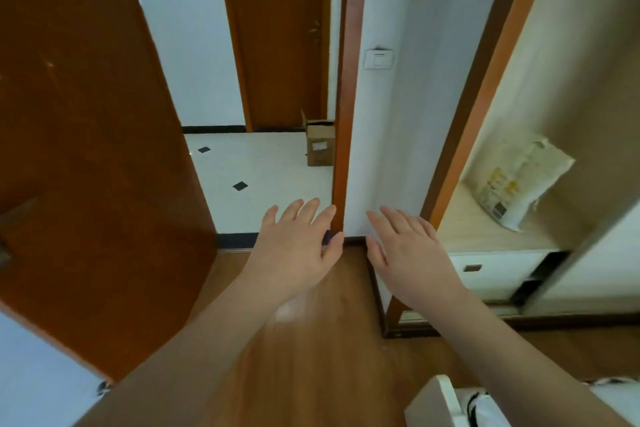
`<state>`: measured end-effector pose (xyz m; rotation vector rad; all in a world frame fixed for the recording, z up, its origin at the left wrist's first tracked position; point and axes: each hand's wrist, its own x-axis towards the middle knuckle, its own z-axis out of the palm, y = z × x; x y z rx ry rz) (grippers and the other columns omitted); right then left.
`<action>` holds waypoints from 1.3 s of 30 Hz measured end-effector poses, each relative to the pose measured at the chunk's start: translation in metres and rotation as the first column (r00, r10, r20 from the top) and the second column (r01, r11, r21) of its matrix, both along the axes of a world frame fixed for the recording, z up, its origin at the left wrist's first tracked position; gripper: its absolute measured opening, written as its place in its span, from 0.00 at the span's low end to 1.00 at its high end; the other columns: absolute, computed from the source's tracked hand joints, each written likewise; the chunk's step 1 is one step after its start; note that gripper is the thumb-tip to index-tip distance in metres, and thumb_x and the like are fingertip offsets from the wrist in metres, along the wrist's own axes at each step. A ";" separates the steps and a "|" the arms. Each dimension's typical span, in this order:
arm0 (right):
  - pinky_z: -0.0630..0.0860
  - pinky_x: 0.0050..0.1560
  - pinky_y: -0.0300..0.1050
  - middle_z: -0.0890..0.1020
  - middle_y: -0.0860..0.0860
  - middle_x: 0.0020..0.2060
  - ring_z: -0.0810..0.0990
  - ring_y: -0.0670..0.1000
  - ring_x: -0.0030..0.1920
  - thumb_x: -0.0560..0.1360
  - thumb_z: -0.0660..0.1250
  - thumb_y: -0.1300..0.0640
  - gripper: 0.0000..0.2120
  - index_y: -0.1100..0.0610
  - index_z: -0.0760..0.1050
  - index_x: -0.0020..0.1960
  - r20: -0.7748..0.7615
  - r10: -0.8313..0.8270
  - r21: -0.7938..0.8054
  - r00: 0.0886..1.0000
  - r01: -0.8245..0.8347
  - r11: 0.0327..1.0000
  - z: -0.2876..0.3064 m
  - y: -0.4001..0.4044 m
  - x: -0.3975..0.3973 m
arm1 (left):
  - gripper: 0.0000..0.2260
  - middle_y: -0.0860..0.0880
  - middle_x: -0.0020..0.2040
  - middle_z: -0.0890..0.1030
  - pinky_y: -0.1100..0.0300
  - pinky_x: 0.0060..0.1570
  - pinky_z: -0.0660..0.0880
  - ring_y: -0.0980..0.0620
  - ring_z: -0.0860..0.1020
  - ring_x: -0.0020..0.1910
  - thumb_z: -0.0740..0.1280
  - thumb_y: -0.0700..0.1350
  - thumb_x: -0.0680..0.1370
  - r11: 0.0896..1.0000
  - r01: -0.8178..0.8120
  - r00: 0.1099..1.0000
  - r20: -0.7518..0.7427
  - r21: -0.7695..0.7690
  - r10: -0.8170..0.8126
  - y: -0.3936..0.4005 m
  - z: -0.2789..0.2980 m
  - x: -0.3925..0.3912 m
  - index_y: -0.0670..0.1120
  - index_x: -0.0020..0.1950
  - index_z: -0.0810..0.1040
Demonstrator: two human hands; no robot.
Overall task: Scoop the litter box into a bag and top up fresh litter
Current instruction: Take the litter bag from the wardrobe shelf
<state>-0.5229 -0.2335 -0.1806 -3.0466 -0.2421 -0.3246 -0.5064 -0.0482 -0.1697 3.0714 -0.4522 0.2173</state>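
My left hand (298, 246) and my right hand (405, 250) are stretched out side by side in front of me, palms down, fingers straight and spread, holding nothing. They hover over the brown wooden floor (311, 357) near a doorway. A pale printed bag (516, 180), possibly litter, leans on a shelf inside the open wardrobe (491, 239) to my right. No litter box or scoop is in view.
An open brown door (90, 149) stands at my left. Beyond the doorway lies a white tiled hall floor (263, 170) with a cardboard box (320, 142) and a closed brown door (280, 35). A white object (446, 402) sits at the bottom right.
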 end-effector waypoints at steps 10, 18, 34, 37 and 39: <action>0.57 0.73 0.54 0.66 0.52 0.73 0.63 0.53 0.73 0.81 0.47 0.43 0.25 0.49 0.60 0.75 0.027 -0.284 -0.078 0.958 0.286 0.955 0.006 -0.075 0.008 | 0.31 0.52 0.78 0.60 0.42 0.74 0.56 0.49 0.58 0.77 0.37 0.65 0.77 0.945 0.328 0.944 0.046 -0.014 -0.327 -0.085 0.012 0.060 0.57 0.78 0.54; 0.51 0.75 0.53 0.61 0.50 0.76 0.58 0.53 0.75 0.81 0.43 0.41 0.26 0.48 0.55 0.76 0.010 -0.434 -0.043 0.901 0.434 0.900 0.002 -0.169 0.030 | 0.30 0.51 0.78 0.61 0.43 0.72 0.59 0.48 0.60 0.76 0.41 0.67 0.79 0.863 0.505 0.862 0.065 0.001 -0.503 -0.197 0.010 0.113 0.57 0.78 0.55; 0.50 0.75 0.52 0.60 0.50 0.76 0.54 0.52 0.76 0.81 0.43 0.42 0.26 0.48 0.54 0.77 0.005 -0.527 0.022 0.850 0.526 0.850 -0.003 -0.345 0.119 | 0.29 0.48 0.77 0.63 0.52 0.72 0.44 0.47 0.57 0.77 0.42 0.61 0.80 0.761 0.642 0.744 0.164 0.092 -0.647 -0.379 -0.004 0.222 0.50 0.77 0.61; 0.50 0.75 0.51 0.61 0.50 0.76 0.55 0.52 0.76 0.81 0.44 0.42 0.26 0.48 0.54 0.76 0.006 -0.534 0.025 0.846 0.534 0.845 -0.007 -0.360 0.137 | 0.29 0.47 0.76 0.65 0.48 0.74 0.51 0.43 0.59 0.76 0.42 0.62 0.80 0.768 0.635 0.754 0.145 0.086 -0.640 -0.399 -0.007 0.244 0.50 0.77 0.61; 0.49 0.75 0.51 0.61 0.50 0.76 0.55 0.52 0.76 0.81 0.45 0.42 0.26 0.47 0.55 0.76 -0.001 -0.548 0.031 0.837 0.547 0.836 -0.011 -0.370 0.152 | 0.30 0.47 0.76 0.65 0.47 0.74 0.55 0.44 0.60 0.76 0.42 0.62 0.79 0.762 0.642 0.753 0.118 0.083 -0.647 -0.410 -0.013 0.260 0.51 0.77 0.61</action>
